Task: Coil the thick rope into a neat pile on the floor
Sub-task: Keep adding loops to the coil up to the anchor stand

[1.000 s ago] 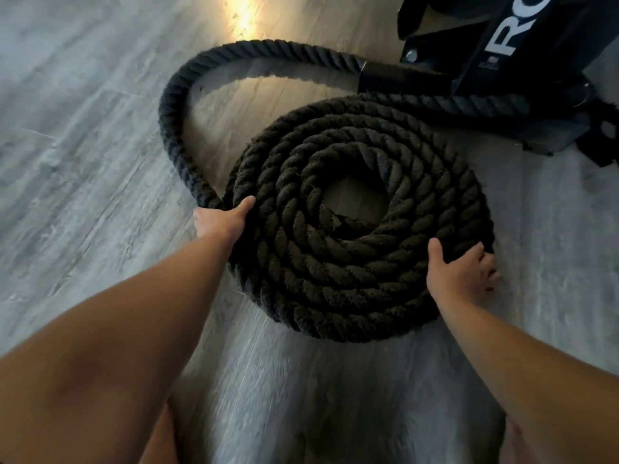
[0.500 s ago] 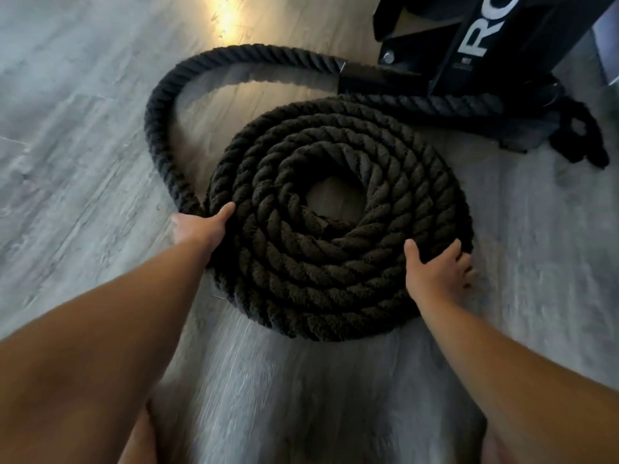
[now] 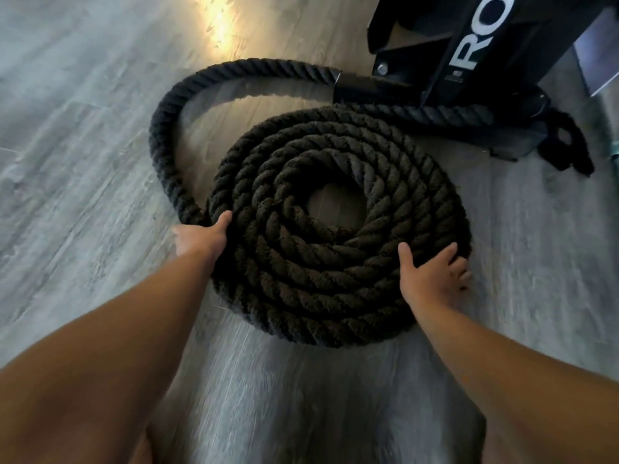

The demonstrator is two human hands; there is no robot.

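The thick black rope [image 3: 321, 272] lies on the grey wood floor wound into a flat round coil with a small open centre. A loose stretch of the rope [image 3: 167, 142] leaves the coil's left side, arcs up and runs right to a black sleeved end by the rack. My left hand [image 3: 201, 237] grips the coil's outer turn on the left, thumb over the top. My right hand [image 3: 435, 276] rests on the coil's outer right edge, fingers spread and curled over the rim.
A black metal rack base [image 3: 469, 45] with white lettering stands at the top right, touching the rope's far end. A black strap [image 3: 569, 145] lies beside it. Bare floor [image 3: 83, 162] spreads to the left and in front of the coil.
Both hands stay on the coil's sides. The coil, the rack and my hands have drifted a little left and up in view; my head has moved slightly.
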